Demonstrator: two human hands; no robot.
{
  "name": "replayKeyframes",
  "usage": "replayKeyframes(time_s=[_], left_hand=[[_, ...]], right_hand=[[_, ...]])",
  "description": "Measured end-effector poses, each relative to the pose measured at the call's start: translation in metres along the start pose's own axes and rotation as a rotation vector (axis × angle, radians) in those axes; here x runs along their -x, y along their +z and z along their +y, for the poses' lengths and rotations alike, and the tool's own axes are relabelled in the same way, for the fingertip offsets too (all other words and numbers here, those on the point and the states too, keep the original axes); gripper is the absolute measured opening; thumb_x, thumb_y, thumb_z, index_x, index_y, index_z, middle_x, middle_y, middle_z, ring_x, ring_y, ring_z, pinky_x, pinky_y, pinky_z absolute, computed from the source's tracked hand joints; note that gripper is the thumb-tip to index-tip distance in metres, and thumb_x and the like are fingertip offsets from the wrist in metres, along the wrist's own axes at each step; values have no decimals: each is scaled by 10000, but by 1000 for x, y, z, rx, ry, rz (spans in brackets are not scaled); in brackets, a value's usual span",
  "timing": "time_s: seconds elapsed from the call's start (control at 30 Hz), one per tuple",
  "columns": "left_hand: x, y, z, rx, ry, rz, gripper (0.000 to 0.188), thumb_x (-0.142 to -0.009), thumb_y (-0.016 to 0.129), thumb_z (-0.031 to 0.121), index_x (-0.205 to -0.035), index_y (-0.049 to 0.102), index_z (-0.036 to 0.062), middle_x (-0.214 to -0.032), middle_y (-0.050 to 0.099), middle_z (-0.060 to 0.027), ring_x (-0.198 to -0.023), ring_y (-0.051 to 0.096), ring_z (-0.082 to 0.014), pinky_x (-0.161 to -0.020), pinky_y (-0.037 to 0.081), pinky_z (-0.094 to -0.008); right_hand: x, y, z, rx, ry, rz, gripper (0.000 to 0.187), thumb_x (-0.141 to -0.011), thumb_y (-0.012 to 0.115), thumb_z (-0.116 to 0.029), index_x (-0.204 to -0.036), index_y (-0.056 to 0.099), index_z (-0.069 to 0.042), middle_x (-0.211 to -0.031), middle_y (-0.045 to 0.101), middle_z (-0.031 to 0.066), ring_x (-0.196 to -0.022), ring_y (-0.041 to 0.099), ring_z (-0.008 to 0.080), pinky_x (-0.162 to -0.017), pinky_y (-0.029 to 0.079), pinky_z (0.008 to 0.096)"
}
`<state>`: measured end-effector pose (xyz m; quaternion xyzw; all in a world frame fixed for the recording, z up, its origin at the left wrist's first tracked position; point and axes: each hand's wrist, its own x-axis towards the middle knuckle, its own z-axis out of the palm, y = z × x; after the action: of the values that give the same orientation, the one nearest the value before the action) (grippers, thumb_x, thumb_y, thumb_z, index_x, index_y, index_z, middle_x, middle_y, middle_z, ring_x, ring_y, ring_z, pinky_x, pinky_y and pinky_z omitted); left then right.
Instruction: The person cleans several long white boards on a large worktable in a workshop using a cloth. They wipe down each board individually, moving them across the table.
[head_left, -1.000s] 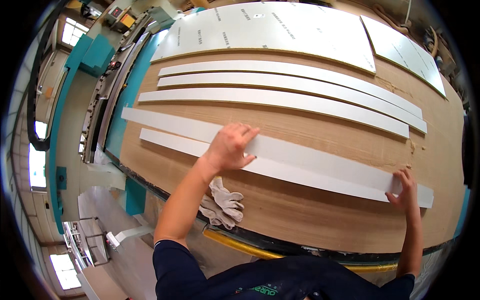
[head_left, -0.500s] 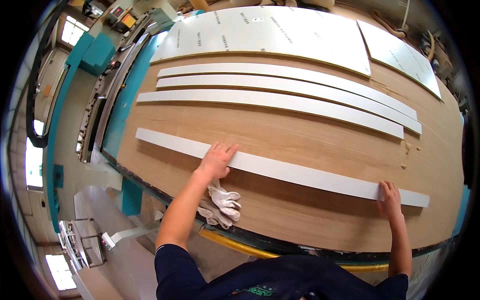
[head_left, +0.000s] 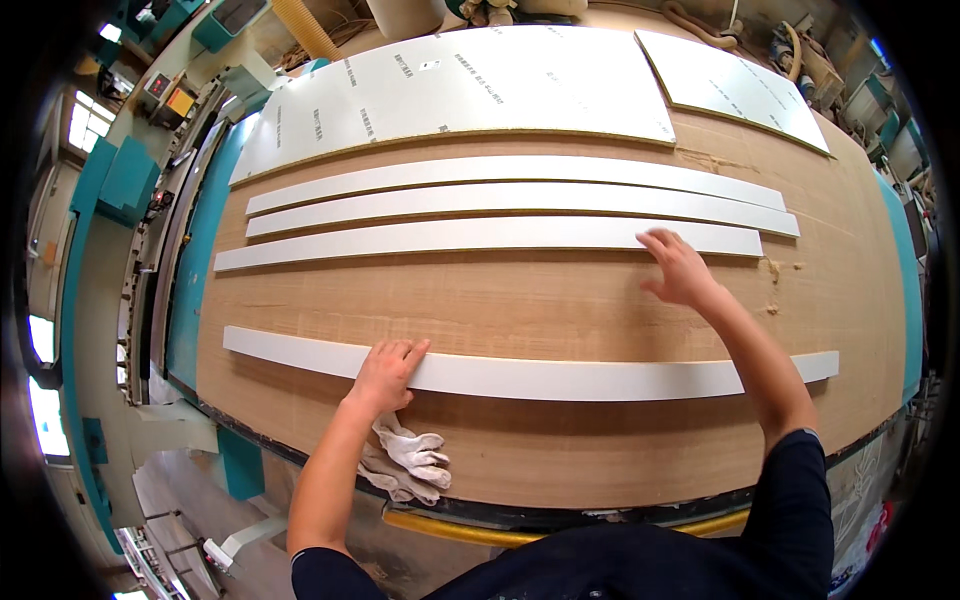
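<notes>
My left hand [head_left: 388, 374] grips a long white strip of board [head_left: 570, 378] left of its middle, with the fingers over the top and the thumb at the near edge. The strip lies across the near part of the wood-grain table top [head_left: 500, 310]. My right hand [head_left: 680, 268] is open and empty, its fingers apart. It hovers by the right part of the nearest [head_left: 480, 235] of three more white strips, which lie roughly parallel farther back. I cannot tell whether the fingertips touch that strip. A pair of off-white work gloves [head_left: 408, 460] lies just below my left hand.
A large white panel with printed marks [head_left: 470, 95] lies at the back, and a smaller white panel [head_left: 735, 90] at the back right. Teal machinery [head_left: 125, 180] stands along the left. A yellow rail [head_left: 460, 530] runs below the table's near edge. Some sawdust [head_left: 772, 275] lies at the right.
My right hand has let go of the near strip's right part and moved up and left toward the back strips. My left hand stays on the near strip. The view has shifted.
</notes>
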<state>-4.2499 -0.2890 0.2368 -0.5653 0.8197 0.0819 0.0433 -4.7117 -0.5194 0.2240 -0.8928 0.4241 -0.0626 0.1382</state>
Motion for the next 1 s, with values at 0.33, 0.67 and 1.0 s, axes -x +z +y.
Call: replayKeyframes(time_s=[0.33,0.67,1.0], left_hand=[[5,-13,2,136,-54,-113,848,-626,783,183,-1377,406,72,-1269,506,-187,-1202,479,-353,-1046,384,-437],[-39,-23,-9,-23,-89,327,788,-685,772,247,-1369,426,65,-1364,443,-170,-1302,401,-341,-1126,285,-416],[-59,-61,20,3,88,43,490,-629,731,160,-1093,593,79,-940,613,-103,-972,595,-287,-841,509,-384]], right_hand=[[-56,6,4,221,15,-160,526,-597,782,-264,-1022,575,-33,-1079,540,163,-1084,503,341,-926,445,417],[144,-78,-30,20,126,-109,549,-512,795,-221,-955,518,-53,-937,528,143,-878,557,355,-747,472,434],[241,-88,26,50,246,-31,548,-500,761,-101,-978,496,-61,-959,533,137,-878,556,359,-743,468,428]])
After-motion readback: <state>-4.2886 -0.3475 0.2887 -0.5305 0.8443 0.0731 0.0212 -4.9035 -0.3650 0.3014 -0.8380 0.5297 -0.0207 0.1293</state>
